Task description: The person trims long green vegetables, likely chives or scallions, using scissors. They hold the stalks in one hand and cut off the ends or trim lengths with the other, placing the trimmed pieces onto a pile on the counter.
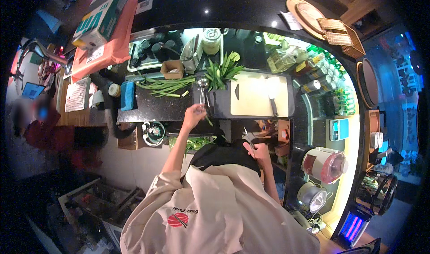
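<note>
My left hand (195, 117) is at the counter's front edge, its fingers pinched on a thin green leaf piece (209, 121). Lower and to the right, close to my body, my right hand (259, 153) grips a small pointed blade (248, 135), its handle mostly hidden. Beyond my left hand stands a shiny metal piece (202, 84), perhaps a tap or ladle. Cut green leaves (223, 72) fan out behind it, and long green stalks (166, 86) lie to the left. A black-handled knife (273, 107) rests on the pale cutting board (248, 97).
A blue cloth (127, 96) and a cardboard box (172, 69) are on the counter. More greens (193, 143) sit low before me. Cans (312, 86) and a digital scale (339, 129) are on the right. A person (42, 129) is at far left.
</note>
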